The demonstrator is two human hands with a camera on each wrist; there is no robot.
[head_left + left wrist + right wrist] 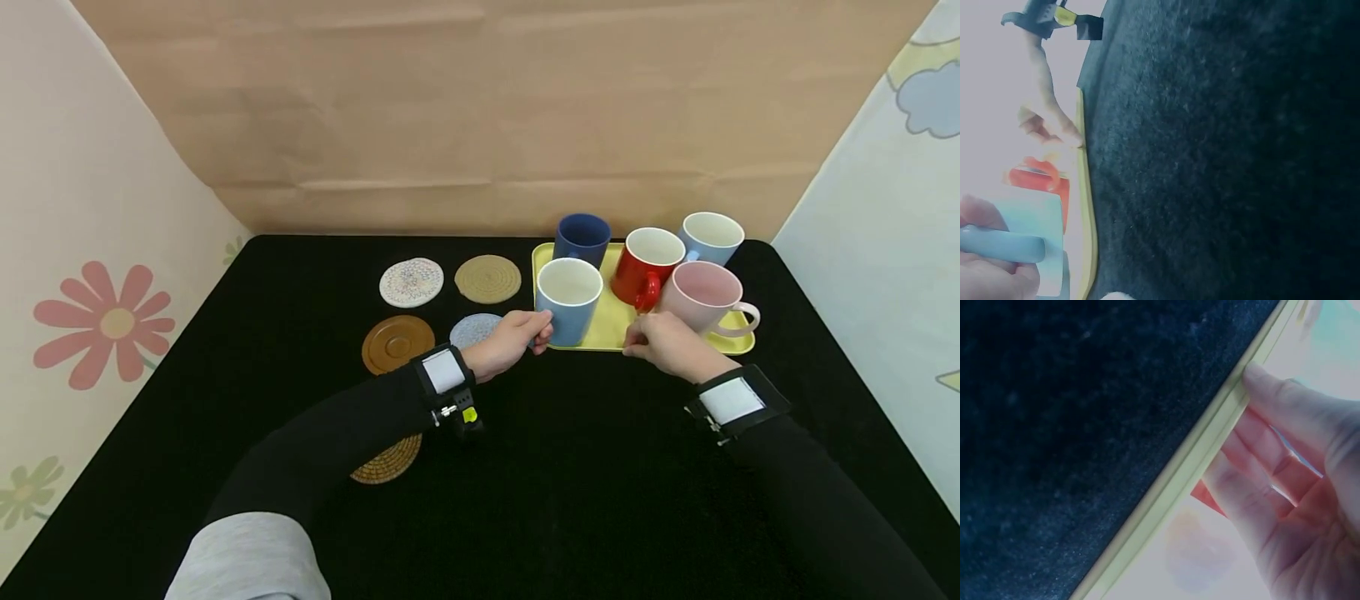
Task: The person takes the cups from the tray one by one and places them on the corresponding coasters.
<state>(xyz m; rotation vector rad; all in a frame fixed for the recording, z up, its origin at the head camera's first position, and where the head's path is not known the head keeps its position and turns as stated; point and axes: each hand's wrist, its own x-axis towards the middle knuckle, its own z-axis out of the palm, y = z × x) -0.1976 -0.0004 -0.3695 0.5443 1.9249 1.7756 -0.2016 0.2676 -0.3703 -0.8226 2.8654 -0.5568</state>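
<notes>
In the head view my left hand [510, 340] grips the handle of a light blue mug [567, 315] with a white inside, upright at the left front of a yellow tray [606, 327]. The left wrist view shows the fingers curled round the mug's handle [1007, 244]. My right hand [669, 343] pinches the tray's near rim. In the right wrist view the thumb [1285, 397] lies at the rim and the other fingers are on the inner side. Close by that hand stand a red mug [633, 279] and a pink mug [693, 308].
Behind on the tray are a dark blue mug [581, 242] and another light blue mug [712, 250]. To the left lie round coasters: white speckled [411, 283], tan [487, 279], brown [397, 343], grey-blue [472, 328], and a woven one [388, 461] partly under my left arm.
</notes>
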